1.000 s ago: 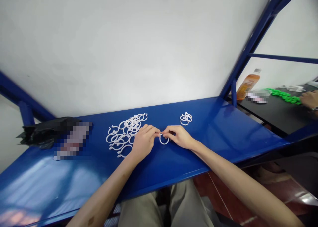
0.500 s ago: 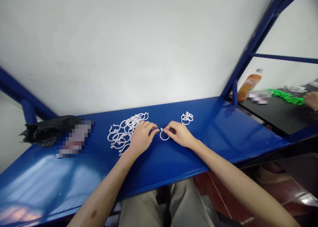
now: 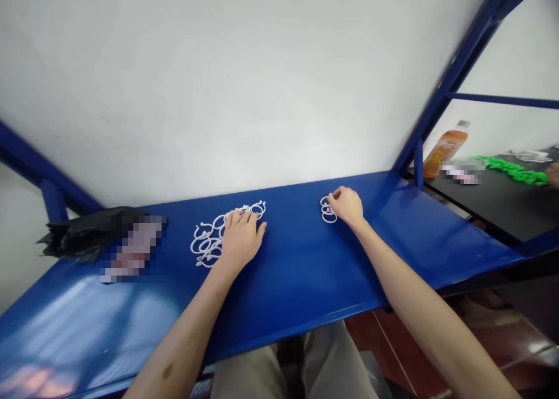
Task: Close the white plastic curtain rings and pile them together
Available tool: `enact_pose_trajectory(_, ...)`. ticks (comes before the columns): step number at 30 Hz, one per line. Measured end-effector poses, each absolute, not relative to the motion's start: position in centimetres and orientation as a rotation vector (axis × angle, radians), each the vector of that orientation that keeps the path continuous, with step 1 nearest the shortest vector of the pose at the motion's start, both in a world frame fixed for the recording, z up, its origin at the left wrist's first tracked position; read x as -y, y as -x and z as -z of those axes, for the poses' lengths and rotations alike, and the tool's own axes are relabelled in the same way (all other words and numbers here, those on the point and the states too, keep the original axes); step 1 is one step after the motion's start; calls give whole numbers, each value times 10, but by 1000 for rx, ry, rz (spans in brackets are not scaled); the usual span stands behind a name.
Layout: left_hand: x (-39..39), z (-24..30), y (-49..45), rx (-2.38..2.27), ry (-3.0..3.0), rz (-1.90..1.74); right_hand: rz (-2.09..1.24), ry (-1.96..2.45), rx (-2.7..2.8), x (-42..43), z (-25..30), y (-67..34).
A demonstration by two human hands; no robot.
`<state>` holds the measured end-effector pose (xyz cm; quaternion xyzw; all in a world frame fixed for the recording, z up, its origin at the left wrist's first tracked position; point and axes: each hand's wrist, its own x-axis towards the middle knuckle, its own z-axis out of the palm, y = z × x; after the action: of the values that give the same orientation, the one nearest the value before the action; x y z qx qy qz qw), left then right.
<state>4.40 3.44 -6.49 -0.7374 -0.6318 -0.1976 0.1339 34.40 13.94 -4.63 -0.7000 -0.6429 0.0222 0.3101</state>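
Note:
A pile of white plastic curtain rings (image 3: pixel 201 246), several with their ends unclipped, lies left of centre on the blue table (image 3: pixel 297 271). My left hand (image 3: pixel 241 236) rests palm down over the right side of this pile, fingers spread, covering some of the rings. Farther right, my right hand (image 3: pixel 346 204) is at a small group of white curtain rings (image 3: pixel 329 216). Its thumb and forefinger pinch a ring at the back of that group, and the hand partly hides it.
At the left lie a black plastic bag (image 3: pixel 87 230) and a blurred-out packet (image 3: pixel 135 247). Blue metal posts (image 3: pixel 419 166) frame the table against a white wall. On a dark table to the right are an orange drink bottle (image 3: pixel 445 151), a green chain (image 3: pixel 515 170) and another person's hand (image 3: pixel 554 175).
My right hand has carried a ring from the middle to the small group at the right. The left hand has shifted back over the pile and its fingers have spread.

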Motion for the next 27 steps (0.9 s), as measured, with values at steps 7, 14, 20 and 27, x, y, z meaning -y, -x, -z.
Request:
enact_pose_trajectory(7,-29,61,-47,1808,2175,547,-111,1786,1652,-132,49,-347)
enact_pose_trajectory(14,-24,58,-45,1749,2247,588,72,1501,1783,-112,48,-333)
enact_pose_trajectory(20,-15,47,-55,1413,2393,839,-175,1065,2026,-87,44,-301)
enact_pose_trajectory(27,-7,45,-66,1148,2442,907,-817,867,2016,-63,46,-278)
